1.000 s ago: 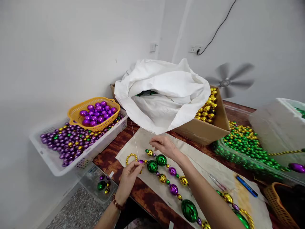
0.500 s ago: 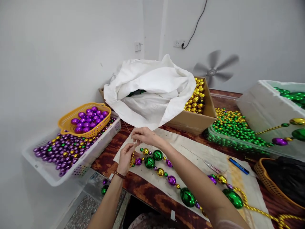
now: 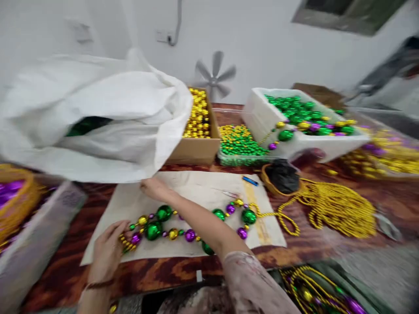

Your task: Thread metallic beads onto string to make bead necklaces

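Observation:
My left hand [image 3: 109, 244] is closed at the left end of a bead garland [image 3: 153, 230], its fingers around a cluster of small gold beads. The garland, with big green, gold and purple balls, lies on a pale sheet [image 3: 199, 187] and passes under my right forearm. Just below the rim of a large white sack [image 3: 124, 148] is my right hand [image 3: 155, 190], its fingers drawn together and blurred; whatever is in them cannot be made out. Pointed tweezers or a similar thin tool [image 3: 230, 193] and a blue pen-like object [image 3: 250, 180] lie farther right on the sheet.
Behind stand a carton of gold beads [image 3: 198, 150], a tub of small beads [image 3: 240, 141] and a white foam box [image 3: 324, 146]. Gold bead strands [image 3: 343, 209] lie at right, by a basket with black plastic [image 3: 282, 179]. A white crate [image 3: 42, 235] is at left.
The view has swung right, showing more of the table's right side. My hands, earlier together at a thin thread, are now apart: the right up by the sack, the left down at the beads.

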`<state>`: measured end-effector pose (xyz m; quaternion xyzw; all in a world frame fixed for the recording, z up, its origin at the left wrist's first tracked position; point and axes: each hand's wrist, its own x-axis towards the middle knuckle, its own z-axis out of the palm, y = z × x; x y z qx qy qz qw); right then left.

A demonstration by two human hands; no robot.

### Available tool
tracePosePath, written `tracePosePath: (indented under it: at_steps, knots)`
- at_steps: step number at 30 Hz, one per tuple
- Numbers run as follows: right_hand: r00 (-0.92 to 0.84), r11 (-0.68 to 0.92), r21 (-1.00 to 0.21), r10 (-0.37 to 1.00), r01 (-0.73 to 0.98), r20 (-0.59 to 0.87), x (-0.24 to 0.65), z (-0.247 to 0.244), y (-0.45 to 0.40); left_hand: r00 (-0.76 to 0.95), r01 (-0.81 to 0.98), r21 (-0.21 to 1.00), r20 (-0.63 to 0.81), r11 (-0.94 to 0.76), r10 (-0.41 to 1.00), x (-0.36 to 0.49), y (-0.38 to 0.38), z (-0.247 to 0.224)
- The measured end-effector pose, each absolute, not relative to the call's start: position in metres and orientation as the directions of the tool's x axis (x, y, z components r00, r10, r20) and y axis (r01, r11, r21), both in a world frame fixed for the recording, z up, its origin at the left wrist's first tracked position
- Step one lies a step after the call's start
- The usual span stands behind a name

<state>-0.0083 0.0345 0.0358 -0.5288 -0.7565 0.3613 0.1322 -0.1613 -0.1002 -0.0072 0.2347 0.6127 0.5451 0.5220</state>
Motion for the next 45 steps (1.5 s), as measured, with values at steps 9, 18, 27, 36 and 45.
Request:
tracePosePath:
  at_steps: [9, 18, 27, 36, 45]
  knots:
    - [0.059, -0.108, -0.213, 0.973, 0.971, -0.223, 0.204, 0.038, -0.039, -0.394, -0.370, 0.861, -0.486, 0.349, 0.780, -0.153, -0.095, -0.003]
    - [0.348, -0.340, 0.075, 0.916, 0.938, -0.200, 0.323, 0.014, -0.066, -0.395, -0.275, 0.903, -0.419, 0.330, 0.818, -0.158, -0.102, -0.010]
    - [0.212, -0.211, 0.031, 0.950, 0.977, -0.230, 0.329, 0.006, -0.055, -0.367, -0.418, 0.862, -0.448, 0.286, 0.815, -0.167, -0.103, -0.026]
    - [-0.134, 0.058, -0.214, 0.923, 0.975, -0.361, 0.328, -0.038, -0.045, -0.277, -0.466, 0.856, -0.381, 0.224, 0.882, -0.166, -0.112, -0.031]
    - [0.091, -0.165, -0.548, 0.983, 0.820, -0.160, 0.305, 0.000, -0.031, -0.237, -0.496, 0.841, -0.371, 0.216, 0.898, -0.167, -0.117, -0.033]
